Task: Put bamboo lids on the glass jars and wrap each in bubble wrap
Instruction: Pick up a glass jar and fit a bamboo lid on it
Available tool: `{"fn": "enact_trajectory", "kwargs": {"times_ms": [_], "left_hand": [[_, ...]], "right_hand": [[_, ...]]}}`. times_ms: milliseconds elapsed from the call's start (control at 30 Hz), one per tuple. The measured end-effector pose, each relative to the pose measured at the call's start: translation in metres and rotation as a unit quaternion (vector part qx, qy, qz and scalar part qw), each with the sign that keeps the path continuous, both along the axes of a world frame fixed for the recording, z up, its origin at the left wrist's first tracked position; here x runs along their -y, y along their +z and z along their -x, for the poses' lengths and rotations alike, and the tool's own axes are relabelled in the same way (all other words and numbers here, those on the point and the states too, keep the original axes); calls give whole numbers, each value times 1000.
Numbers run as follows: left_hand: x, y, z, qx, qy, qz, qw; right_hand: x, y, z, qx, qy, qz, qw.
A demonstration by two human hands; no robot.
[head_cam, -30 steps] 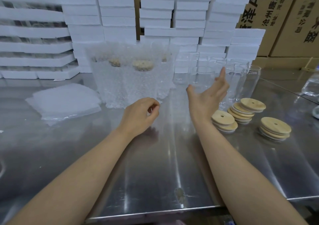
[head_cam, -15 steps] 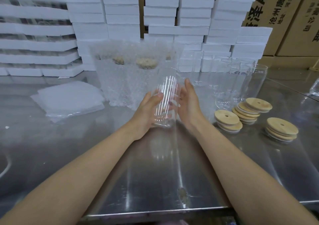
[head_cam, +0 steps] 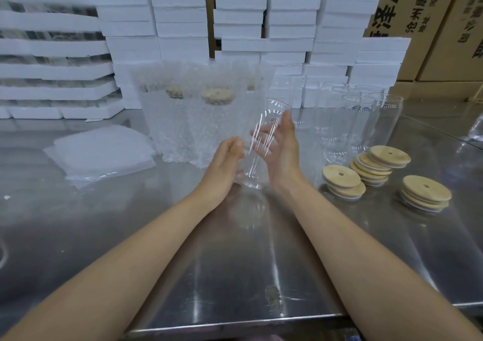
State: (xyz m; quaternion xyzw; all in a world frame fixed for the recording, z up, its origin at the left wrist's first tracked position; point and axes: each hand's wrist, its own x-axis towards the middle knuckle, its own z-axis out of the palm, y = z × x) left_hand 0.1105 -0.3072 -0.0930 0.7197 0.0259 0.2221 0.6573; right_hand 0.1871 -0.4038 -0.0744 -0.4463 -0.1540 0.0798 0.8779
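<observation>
A clear glass jar [head_cam: 257, 155] with no lid is held tilted just above the steel table [head_cam: 245, 267], mouth pointing away from me. My left hand [head_cam: 223, 165] grips its left side. My right hand [head_cam: 283, 152] cups its right side, with fingers visible through the glass and the thumb pointing up. Three stacks of round bamboo lids [head_cam: 342, 181] [head_cam: 379, 161] [head_cam: 426, 193] lie to the right. Several empty glass jars [head_cam: 363, 121] stand behind the lids. Flat bubble wrap sheets [head_cam: 102, 152] are piled at the left.
Several jars wrapped in bubble wrap [head_cam: 198, 121], lids on, stand just beyond my hands. White foam boxes [head_cam: 290, 27] are stacked along the back, with cardboard cartons [head_cam: 433, 13] behind them. The table's front edge runs near my elbows.
My right hand reached toward the empty jars, brought one jar to the centre, and my left hand joined it. The jar now sits more tilted between both hands.
</observation>
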Motion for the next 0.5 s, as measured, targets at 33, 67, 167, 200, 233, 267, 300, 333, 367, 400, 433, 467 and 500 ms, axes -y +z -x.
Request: {"fn": "enact_trajectory", "kwargs": {"times_ms": [33, 67, 167, 200, 233, 267, 300, 333, 367, 400, 433, 467, 500], "left_hand": [[-1, -2, 1, 9, 18, -44, 999], [-2, -4, 2, 8, 7, -73, 997], [1, -10, 0, -16, -31, -138, 990], [1, -12, 0, -16, -18, -159, 987], [1, -14, -2, -12, 0, -168, 986], [-1, -14, -3, -3, 20, -170, 985], [-3, -15, -4, 7, 37, -169, 985], [-5, -14, -4, 14, 49, -164, 985], [-7, -13, -4, 17, 52, -148, 988], [-7, -11, -3, 15, 43, -111, 993], [-7, -8, -2, 10, 22, -53, 998], [-6, -4, -1, 3, -8, 20, 1000], [-6, 0, 0, -8, -46, 103, 994]], "right_hand": [[1, 1, 0, 15, -28, 3, 999], [2, 1, 1, 29, -51, 15, 998], [1, 0, 5, 48, -73, 46, 995], [0, 0, 6, 49, -68, 45, 995], [-1, 1, 7, 49, -60, 43, 996], [-2, 1, 7, 46, -48, 37, 997], [-2, 1, 6, 40, -31, 28, 998], [-2, 2, 6, 28, -11, 17, 999], [0, 3, 4, 10, 12, 4, 1000], [2, 5, 2, -14, 35, -9, 999], [4, 6, 0, -39, 53, -22, 998], [6, 7, -2, -61, 66, -32, 995], [8, 7, -3, -76, 76, -35, 994]]}}
